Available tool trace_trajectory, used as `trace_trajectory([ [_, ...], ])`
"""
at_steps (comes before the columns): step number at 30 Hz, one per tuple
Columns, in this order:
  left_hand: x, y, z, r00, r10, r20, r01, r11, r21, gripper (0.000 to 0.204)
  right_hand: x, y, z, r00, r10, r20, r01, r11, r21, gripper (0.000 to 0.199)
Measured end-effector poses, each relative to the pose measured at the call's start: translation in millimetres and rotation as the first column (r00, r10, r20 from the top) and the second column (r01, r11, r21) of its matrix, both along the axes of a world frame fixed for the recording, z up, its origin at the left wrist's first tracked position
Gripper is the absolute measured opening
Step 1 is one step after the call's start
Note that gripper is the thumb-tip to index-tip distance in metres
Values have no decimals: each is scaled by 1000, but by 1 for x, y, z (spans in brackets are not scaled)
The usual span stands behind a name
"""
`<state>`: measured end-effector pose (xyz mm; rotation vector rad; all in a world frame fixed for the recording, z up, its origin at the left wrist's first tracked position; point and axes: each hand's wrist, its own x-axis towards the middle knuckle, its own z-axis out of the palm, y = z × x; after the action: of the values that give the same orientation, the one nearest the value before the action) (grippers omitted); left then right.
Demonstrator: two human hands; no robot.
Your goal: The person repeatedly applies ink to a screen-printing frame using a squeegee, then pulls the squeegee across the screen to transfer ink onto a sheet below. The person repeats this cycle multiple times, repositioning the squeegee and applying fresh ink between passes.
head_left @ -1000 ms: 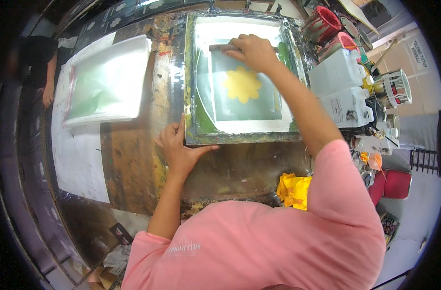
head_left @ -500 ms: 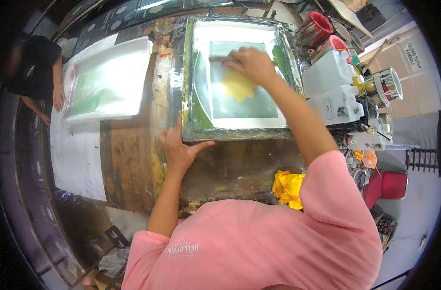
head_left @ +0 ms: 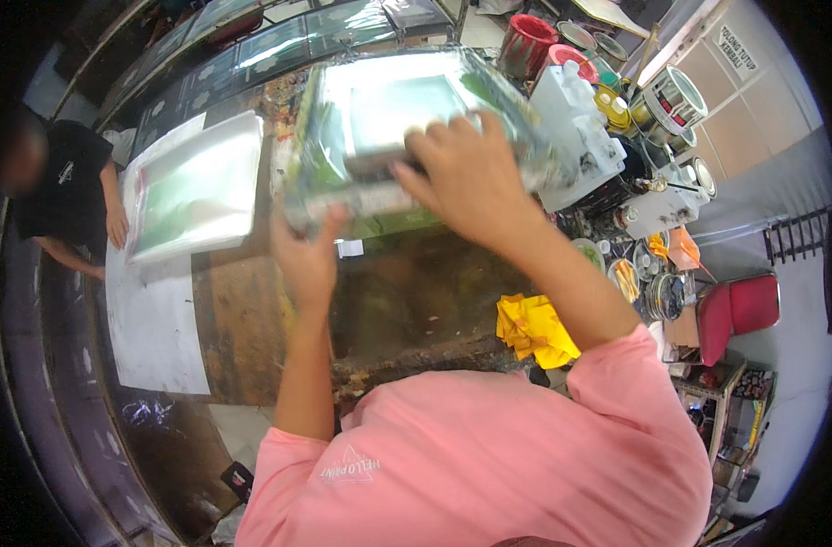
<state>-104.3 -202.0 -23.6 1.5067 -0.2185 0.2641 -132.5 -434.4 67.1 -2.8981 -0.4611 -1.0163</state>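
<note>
crumpled yellow cloth point(head_left: 536, 330) is lying near right | red chair point(head_left: 753, 308) is standing at right edge | white plastic jug point(head_left: 569, 109) is sitting right | red-stained bucket point(head_left: 525, 50) is standing far right

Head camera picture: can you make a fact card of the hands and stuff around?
Left hand: at the near left corner of the framed screen
Right hand: gripping a dark bar over the screen
Framed screen: tilted, near edge seemingly raised
Shiny sheets: stacked left of the screen
Yellow cloth: crumpled, nearer than screen
Other person's hand: beside the sheets
</note>
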Motion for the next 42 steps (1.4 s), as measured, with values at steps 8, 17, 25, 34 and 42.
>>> trace_trajectory([
  [8,25,10,7,987,-21,157,-97,704,704,102,90,-19,98,991,59,116,-73,990,122,55],
  [17,-24,14,-68,994,69,-83,75,114,991,102,118,-27,126,1000,-7,19,4,991,130,60],
  [25,38,-33,-6,985,82,154,-162,754,637,65,115,-25,125,996,-9,86,-3,991,135,61],
  [34,68,90,22,957,287,-43,-244,875,418,60,106,-22,120,998,-11,59,3,991,135,57],
  [42,97,300,6,862,501,81,-467,720,514,63,109,-19,126,997,-29,70,22,995,102,52],
])
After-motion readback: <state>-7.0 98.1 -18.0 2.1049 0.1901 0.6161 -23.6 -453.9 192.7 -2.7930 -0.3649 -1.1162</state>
